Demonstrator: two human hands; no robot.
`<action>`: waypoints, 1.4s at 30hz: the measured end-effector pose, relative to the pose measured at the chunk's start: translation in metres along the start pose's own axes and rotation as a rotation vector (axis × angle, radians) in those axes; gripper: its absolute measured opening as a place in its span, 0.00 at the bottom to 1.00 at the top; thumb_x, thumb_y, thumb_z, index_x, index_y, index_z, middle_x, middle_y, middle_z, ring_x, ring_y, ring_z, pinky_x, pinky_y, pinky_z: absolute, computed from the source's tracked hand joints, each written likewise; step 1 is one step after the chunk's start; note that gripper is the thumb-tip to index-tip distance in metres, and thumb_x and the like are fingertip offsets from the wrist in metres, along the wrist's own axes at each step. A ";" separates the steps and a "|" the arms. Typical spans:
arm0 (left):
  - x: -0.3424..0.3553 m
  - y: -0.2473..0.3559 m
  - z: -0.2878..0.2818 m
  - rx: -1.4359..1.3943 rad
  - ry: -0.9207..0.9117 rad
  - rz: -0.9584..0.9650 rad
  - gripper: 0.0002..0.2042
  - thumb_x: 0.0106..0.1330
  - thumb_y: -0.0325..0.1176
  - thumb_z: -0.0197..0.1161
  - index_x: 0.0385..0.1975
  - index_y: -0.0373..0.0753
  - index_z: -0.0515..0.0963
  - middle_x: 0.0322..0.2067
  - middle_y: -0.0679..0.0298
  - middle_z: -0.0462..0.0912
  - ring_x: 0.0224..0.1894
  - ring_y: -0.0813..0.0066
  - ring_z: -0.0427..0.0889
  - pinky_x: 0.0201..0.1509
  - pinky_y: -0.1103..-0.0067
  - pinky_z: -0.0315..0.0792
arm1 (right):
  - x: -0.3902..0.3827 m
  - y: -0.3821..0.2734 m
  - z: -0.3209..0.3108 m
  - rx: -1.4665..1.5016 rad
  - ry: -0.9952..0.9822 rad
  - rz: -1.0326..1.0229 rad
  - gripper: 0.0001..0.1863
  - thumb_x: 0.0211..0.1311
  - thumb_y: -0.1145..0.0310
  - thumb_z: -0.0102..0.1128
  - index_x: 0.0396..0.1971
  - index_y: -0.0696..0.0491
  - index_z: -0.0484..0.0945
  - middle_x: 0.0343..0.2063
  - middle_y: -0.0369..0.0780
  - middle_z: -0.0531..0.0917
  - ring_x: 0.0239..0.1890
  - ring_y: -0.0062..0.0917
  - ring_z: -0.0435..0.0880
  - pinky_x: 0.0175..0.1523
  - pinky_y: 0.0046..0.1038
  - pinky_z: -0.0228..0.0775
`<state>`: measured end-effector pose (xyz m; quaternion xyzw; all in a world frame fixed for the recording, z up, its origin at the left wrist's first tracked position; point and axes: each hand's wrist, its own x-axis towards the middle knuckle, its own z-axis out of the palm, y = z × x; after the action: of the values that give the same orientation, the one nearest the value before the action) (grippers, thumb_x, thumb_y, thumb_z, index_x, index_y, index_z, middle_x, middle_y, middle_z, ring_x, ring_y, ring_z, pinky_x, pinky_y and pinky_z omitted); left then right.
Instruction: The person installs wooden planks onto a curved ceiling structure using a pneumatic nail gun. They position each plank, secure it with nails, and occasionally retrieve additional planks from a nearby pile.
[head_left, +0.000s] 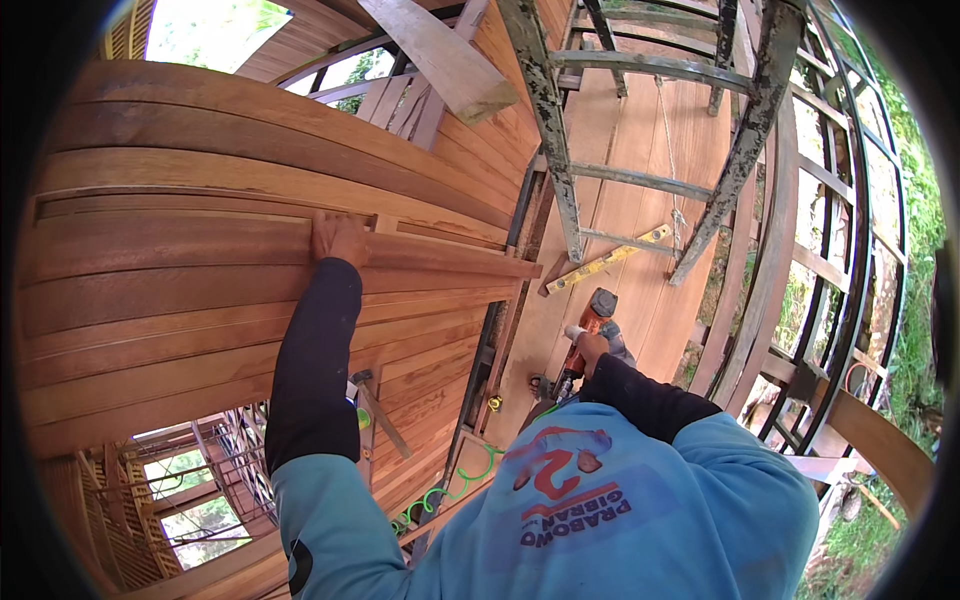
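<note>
My left hand (338, 237) grips the upper edge of a reddish wooden board (440, 254) that lies along a wall of horizontal planks (170, 150). My right hand (590, 348), with something white around a finger, holds an orange and black power tool, apparently a nail gun (602, 306), low over the pale plank walkway (650, 330). A hammer (385, 415) is beside my left forearm, against the wall. A small yellow tape measure (494, 403) is just left of the tool, and a green coiled hose (470, 465) runs below it.
A paint-worn ladder (640, 180) stands over the walkway, with a yellow spirit level (608, 258) and a rope (672, 160) by it. A loose plank (440, 55) juts out above. Metal scaffolding (840, 250) edges the right side, with greenery beyond. Openings in the structure show at lower left.
</note>
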<state>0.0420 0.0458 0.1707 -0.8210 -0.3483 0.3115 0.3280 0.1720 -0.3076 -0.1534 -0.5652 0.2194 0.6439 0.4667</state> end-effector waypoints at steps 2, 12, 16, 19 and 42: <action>-0.006 0.005 -0.031 -0.075 -0.185 -0.001 0.17 0.56 0.47 0.62 0.38 0.43 0.81 0.36 0.59 0.83 0.45 0.64 0.80 0.56 0.71 0.59 | 0.000 -0.003 0.001 -0.034 0.021 -0.013 0.11 0.58 0.71 0.53 0.38 0.62 0.75 0.23 0.41 0.75 0.21 0.28 0.76 0.24 0.32 0.68; -0.011 0.002 -0.049 -0.102 -0.191 0.082 0.13 0.58 0.42 0.55 0.32 0.42 0.83 0.32 0.59 0.85 0.35 0.59 0.84 0.46 0.64 0.69 | 0.017 0.008 -0.009 0.051 -0.154 -0.045 0.22 0.57 0.68 0.59 0.52 0.51 0.68 0.37 0.38 0.78 0.36 0.30 0.80 0.41 0.35 0.77; -0.025 0.010 -0.017 -0.218 0.028 0.147 0.15 0.56 0.46 0.58 0.34 0.44 0.83 0.33 0.62 0.85 0.36 0.65 0.84 0.46 0.65 0.67 | 0.046 0.023 -0.007 0.010 -0.029 0.053 0.15 0.55 0.62 0.65 0.35 0.53 0.72 0.21 0.37 0.72 0.19 0.27 0.72 0.25 0.32 0.68; -0.033 0.026 -0.053 -0.253 0.004 0.209 0.17 0.54 0.49 0.62 0.33 0.44 0.83 0.32 0.63 0.85 0.35 0.66 0.84 0.44 0.65 0.67 | 0.057 0.017 -0.016 0.037 -0.025 0.049 0.14 0.56 0.62 0.64 0.35 0.54 0.71 0.20 0.38 0.72 0.19 0.29 0.73 0.24 0.33 0.69; -0.048 0.047 -0.256 -0.585 0.643 0.681 0.23 0.39 0.56 0.70 0.22 0.40 0.79 0.16 0.62 0.79 0.21 0.62 0.81 0.26 0.69 0.71 | 0.069 0.030 -0.059 0.274 -0.056 0.041 0.11 0.54 0.66 0.63 0.36 0.53 0.79 0.29 0.35 0.80 0.28 0.26 0.80 0.31 0.31 0.75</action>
<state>0.2215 -0.0996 0.2998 -0.9980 -0.0173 0.0236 0.0566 0.1828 -0.3446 -0.2410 -0.4732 0.3037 0.6330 0.5320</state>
